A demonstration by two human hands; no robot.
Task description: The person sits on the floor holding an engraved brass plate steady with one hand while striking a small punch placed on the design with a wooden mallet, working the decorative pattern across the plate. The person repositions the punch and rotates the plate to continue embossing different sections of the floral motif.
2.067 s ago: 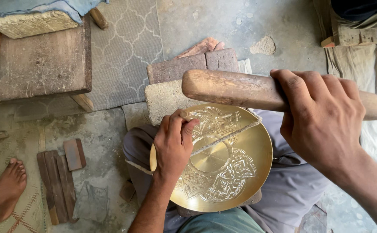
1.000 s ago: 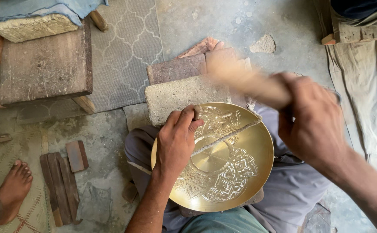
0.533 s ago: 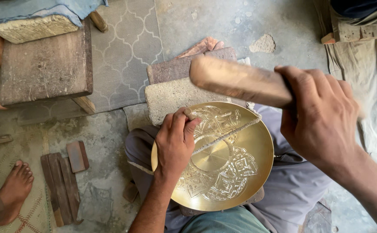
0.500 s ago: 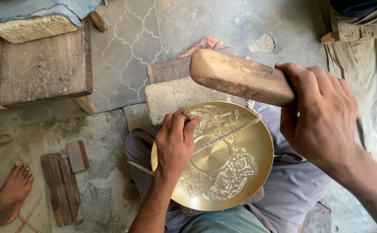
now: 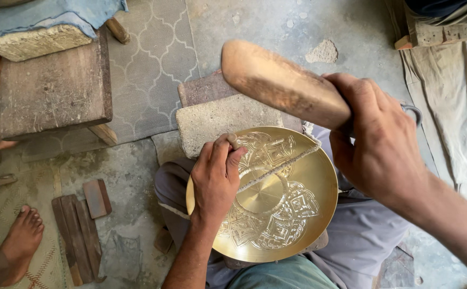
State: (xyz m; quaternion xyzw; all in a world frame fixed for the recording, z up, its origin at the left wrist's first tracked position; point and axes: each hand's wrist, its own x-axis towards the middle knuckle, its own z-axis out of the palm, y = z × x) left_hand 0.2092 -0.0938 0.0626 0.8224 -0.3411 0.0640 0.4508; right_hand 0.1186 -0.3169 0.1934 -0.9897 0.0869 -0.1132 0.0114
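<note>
- I see a worn, dark wooden stool (image 5: 54,88) at the upper left, on the patterned grey mat, well apart from the hands.
- A round, shiny brass plate with engraved patterns (image 5: 289,214) rests on the lap, over grey trousers; its far rim lies just beside a flat rectangular grey stone slab (image 5: 217,120).
- A thick, rounded, tan wooden mallet (image 5: 281,80) hangs above the plate's far edge, tilted, its blunt end pointing up and left.
- My right hand (image 5: 380,142) is wrapped tight round the mallet's handle end, fingers fully curled.
- My left hand (image 5: 217,179) lies on the plate's left side, fingers pinched together round a small metal punch (image 5: 233,140) standing on the engraved surface.
- A bare foot (image 5: 22,241) of another person sits at the lower left.
</note>
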